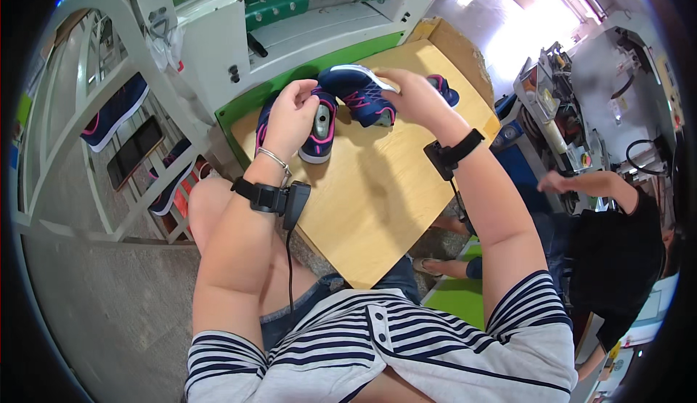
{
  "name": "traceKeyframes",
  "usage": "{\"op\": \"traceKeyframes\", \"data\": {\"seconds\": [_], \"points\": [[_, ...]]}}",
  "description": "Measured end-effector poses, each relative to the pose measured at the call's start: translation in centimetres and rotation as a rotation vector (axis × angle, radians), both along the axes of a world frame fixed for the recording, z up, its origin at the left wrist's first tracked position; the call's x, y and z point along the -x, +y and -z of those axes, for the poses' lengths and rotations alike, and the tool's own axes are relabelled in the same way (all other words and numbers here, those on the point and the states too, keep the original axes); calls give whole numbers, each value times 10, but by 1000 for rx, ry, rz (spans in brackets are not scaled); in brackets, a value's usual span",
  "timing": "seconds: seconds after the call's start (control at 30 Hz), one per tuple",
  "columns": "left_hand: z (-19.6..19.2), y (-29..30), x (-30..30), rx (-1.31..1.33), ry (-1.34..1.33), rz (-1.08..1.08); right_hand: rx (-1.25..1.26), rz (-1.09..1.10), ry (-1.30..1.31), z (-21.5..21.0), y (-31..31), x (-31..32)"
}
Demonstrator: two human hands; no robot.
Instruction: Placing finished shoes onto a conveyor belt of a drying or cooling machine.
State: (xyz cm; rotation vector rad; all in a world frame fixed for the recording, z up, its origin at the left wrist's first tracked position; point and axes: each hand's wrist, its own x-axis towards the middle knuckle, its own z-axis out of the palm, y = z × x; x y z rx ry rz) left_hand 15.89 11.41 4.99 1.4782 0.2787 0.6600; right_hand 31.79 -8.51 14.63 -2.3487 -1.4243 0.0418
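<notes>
My right hand (417, 98) grips a navy sneaker (356, 96) with pink laces by its white sole. The shoe is tilted over the wooden tabletop (363, 200). My left hand (292, 116) is at the left, fingers curled and thumb close to the fingertips; what they hold, if anything, I cannot make out. Just beside it stands a second navy sneaker (316, 147) with pink trim, a grey-green shoe last in its opening. Part of another navy shoe (264, 123) shows behind my left hand. Beyond my right hand lies one more dark shoe (444, 91).
A white machine with a green roller (290, 7) stands at the far edge. On the left, a white metal rack (80, 178) carries navy shoes and a dark phone (136, 152). At the right, a co-worker in black (617, 250) works by a cluttered bench (559, 105).
</notes>
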Motion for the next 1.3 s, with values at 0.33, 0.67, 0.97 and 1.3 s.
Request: {"op": "traceKeyframes", "data": {"seconds": [0.33,0.67,0.97,1.3], "points": [[42,-37,-3,-376,296,-45,-23,103,-359,85,7,-18],[51,-51,-13,-394,215,-124,-280,394,573,102,-23,49],[-50,-31,8,419,-28,34,-981,429,808,71,-19,26],[-173,42,-93,-541,61,-781,-504,261,117,-100,114,-168]]}}
